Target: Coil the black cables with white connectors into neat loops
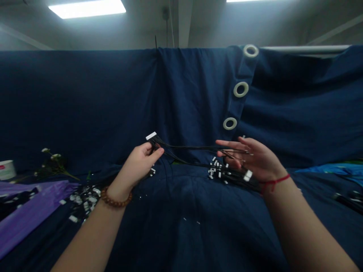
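Note:
My left hand point(145, 160) pinches a black wire harness point(187, 147) between thumb and fingers, just below its long white connector point(151, 136). The thin wires stretch rightward through the air to my right hand point(252, 160). That hand has its fingers extended and apart, palm turned partly up, with loose wire ends lying across the fingers and palm. A small white connector point(247, 175) shows just below the right palm. Behind and under this hand lies a bundle of black cables with white connectors point(217, 169); whether the bundle touches the hand I cannot tell.
On the dark blue cloth at left lies a pile of white-ended cables point(85, 200), beside a purple bag point(36, 215). White flowers point(56, 156) and a white tub point(7, 170) stand behind. A blue plastic sheet point(334, 169) lies at right. A blue curtain point(113, 102) hangs ahead.

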